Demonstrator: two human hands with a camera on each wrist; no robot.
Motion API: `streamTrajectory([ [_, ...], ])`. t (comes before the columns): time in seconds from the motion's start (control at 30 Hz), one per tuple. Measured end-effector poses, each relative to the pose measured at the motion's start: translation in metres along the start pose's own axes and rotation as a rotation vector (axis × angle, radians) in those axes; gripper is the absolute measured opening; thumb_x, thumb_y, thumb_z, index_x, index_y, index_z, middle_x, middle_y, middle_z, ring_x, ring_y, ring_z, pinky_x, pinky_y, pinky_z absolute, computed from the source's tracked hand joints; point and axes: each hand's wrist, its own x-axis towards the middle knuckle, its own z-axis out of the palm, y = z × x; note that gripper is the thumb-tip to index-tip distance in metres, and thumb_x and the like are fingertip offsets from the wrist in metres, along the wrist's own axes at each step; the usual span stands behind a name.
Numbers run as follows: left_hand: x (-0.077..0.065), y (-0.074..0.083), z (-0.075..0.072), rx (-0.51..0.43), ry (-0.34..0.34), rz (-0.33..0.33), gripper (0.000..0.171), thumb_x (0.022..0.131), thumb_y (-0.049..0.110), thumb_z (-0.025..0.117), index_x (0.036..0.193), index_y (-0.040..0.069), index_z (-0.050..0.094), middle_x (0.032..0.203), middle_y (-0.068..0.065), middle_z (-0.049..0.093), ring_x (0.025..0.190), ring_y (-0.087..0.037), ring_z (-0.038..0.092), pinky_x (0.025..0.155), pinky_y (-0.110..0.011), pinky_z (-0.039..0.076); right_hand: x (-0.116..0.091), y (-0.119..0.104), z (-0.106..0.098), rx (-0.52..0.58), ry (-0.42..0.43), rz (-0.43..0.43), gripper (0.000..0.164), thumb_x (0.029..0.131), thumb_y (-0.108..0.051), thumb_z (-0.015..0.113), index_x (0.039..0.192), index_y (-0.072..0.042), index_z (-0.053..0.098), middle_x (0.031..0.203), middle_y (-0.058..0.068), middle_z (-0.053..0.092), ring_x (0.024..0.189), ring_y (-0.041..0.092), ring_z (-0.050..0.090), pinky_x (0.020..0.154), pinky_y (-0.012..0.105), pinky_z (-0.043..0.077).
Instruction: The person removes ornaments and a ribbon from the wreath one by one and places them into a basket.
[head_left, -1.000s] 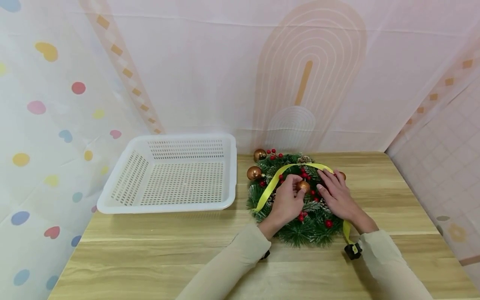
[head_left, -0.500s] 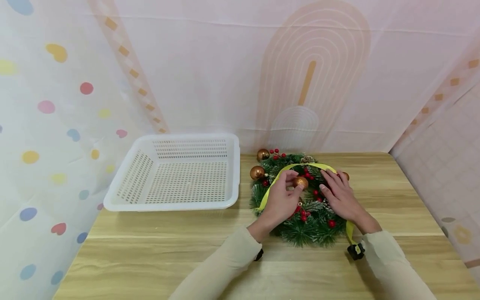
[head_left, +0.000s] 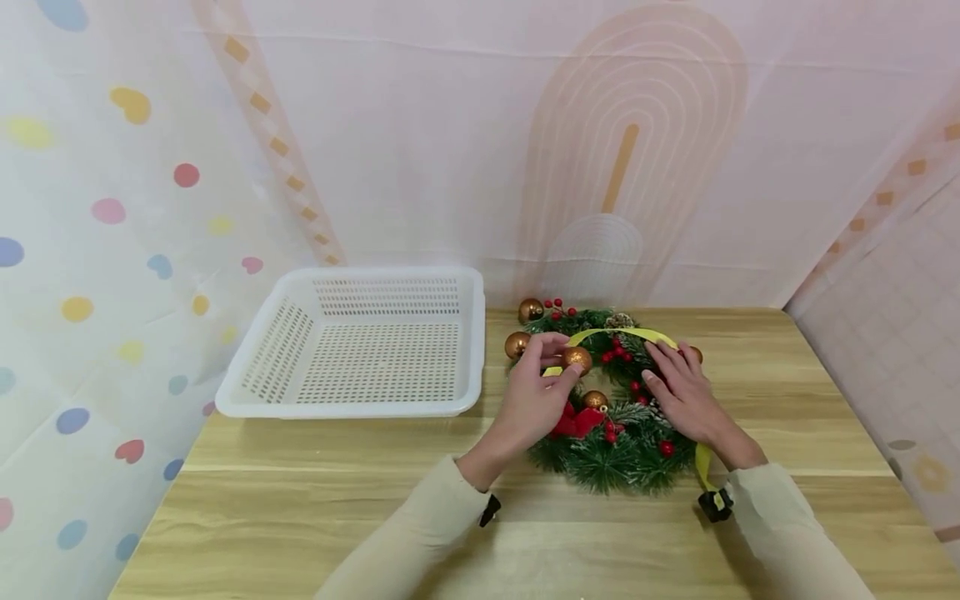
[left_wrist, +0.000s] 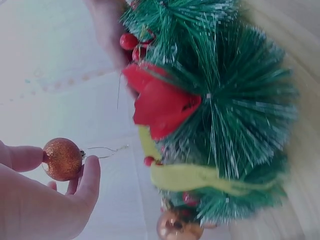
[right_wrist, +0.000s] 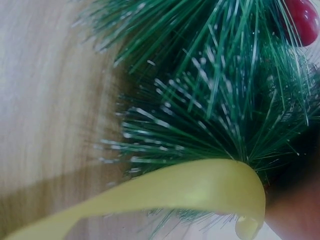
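Between thumb and fingers my left hand (head_left: 536, 396) pinches a glittery copper Christmas bauble (left_wrist: 63, 159), with a thin wire loop at its cap. It is held over the left side of a green Christmas wreath (head_left: 611, 462) lying on the table. My right hand (head_left: 686, 396) rests on the wreath's right side, fingers extended over a yellow ribbon (head_left: 626, 332). The wreath carries red berries (head_left: 667, 449), a red flower (left_wrist: 162, 102) and pine cones (head_left: 618, 321). Another copper bauble (head_left: 596, 400) lies near its middle, and a shiny one (head_left: 517, 345) at its left edge.
A white plastic basket (head_left: 348, 410) with perforated walls stands left of the wreath. One more copper bauble (head_left: 530, 310) sits at the wreath's back left. Behind the wooden table (head_left: 337, 492) hangs a patterned cloth (head_left: 420, 150).
My left hand has moved left with the pinched bauble, away from the wreath's middle, uncovering another bauble and the red flower. The right hand stays on the wreath. The head view has shifted slightly.
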Motion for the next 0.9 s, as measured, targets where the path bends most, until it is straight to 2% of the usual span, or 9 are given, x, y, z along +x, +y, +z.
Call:
streamTrajectory([
  [0.33,0.002,0.007,-0.033,-0.012,0.074,0.023,0.035,0.096,0.009,0.064,0.128,0.012,0.052,0.123,-0.01,0.06,0.113,-0.024,0.06,0.092,-0.038,0.054,-0.001,0.0,0.0,-0.012,-0.003,0.011,0.058,0.109,-0.034,0.034,0.156,-0.002,0.024,0.161,0.027,0.016,0.147,0.049,0.0,0.105,0.077,0.013],
  [0.53,0.004,0.01,-0.057,-0.018,0.125,-0.011,0.036,0.095,0.009,0.065,0.128,0.01,0.052,0.123,-0.008,0.06,0.114,-0.023,0.059,0.092,-0.038,0.054,-0.001,0.0,0.0,-0.009,-0.004,0.016,0.058,0.109,-0.035,0.034,0.156,-0.003,0.024,0.161,0.026,0.016,0.147,0.049,0.0,0.103,0.078,0.013],
  [0.9,0.002,-0.001,-0.106,0.014,0.217,-0.023,0.037,0.097,0.009,0.063,0.131,0.006,0.049,0.126,-0.014,0.058,0.117,-0.025,0.058,0.096,-0.04,0.051,-0.001,-0.001,0.0,-0.006,-0.004,0.001,0.058,0.109,-0.033,0.035,0.156,-0.002,0.024,0.161,0.027,0.015,0.147,0.049,-0.001,0.103,0.079,0.012],
])
